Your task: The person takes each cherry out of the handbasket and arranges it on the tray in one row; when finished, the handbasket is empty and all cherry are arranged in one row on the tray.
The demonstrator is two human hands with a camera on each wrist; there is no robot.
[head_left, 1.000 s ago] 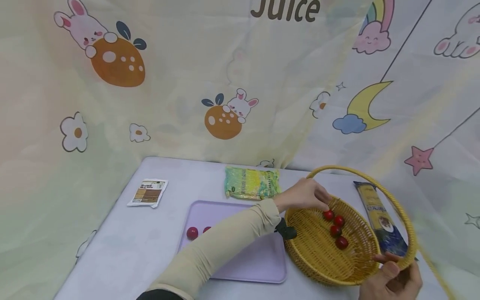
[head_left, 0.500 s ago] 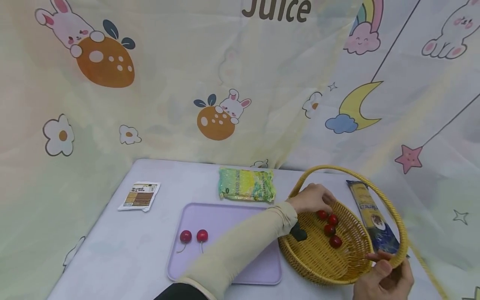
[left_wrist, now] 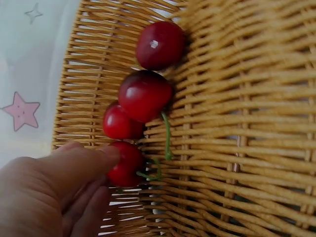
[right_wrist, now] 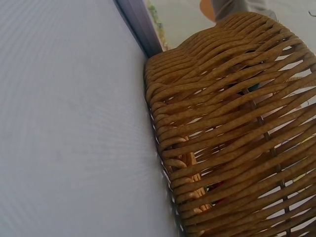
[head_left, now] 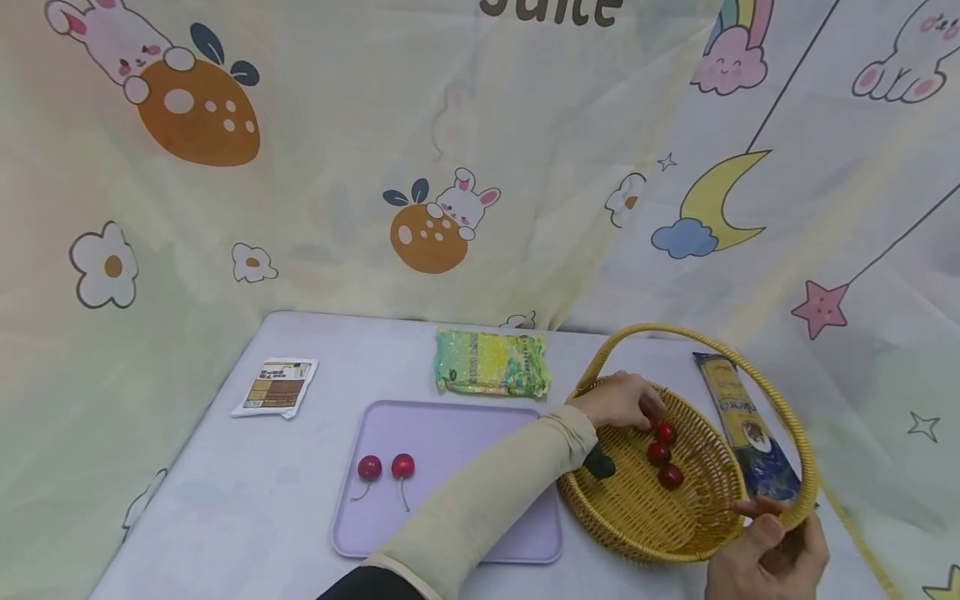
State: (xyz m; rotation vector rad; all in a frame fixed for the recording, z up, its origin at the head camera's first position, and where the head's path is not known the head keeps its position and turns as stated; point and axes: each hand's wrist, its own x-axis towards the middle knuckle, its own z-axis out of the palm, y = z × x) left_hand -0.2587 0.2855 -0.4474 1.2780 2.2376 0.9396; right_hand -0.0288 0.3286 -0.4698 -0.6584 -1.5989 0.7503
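Observation:
Inside the yellow wicker basket point(head_left: 630, 517), my left hand point(head_left: 621, 402) pinches a red cherry point(left_wrist: 129, 165) near the back wall. A thin green stem hangs from it in the left wrist view. Right beside it lie the other cherries point(head_left: 671, 477) in a short row, touching or nearly so. My right hand point(head_left: 768, 554) grips the basket where its arched handle point(head_left: 806, 467) meets the rim. The right wrist view has only the basket's woven outer side point(right_wrist: 222, 113), without the hand. Two stemmed cherries point(head_left: 402, 467) lie on the purple tray point(head_left: 450, 421).
Behind the tray lies a green-yellow packet point(head_left: 491, 363). A white and brown sachet point(head_left: 277, 387) is at the table's left. Beyond the basket, a blue and gold bag point(head_left: 750, 437) lies near the right edge. A printed cloth point(head_left: 337, 167) hangs behind the white table point(head_left: 225, 500).
The head view has shifted, bringing both tray cherries out from behind the left sleeve. My left hand has lowered slightly and now covers the rearmost basket cherry. The right hand keeps its grip.

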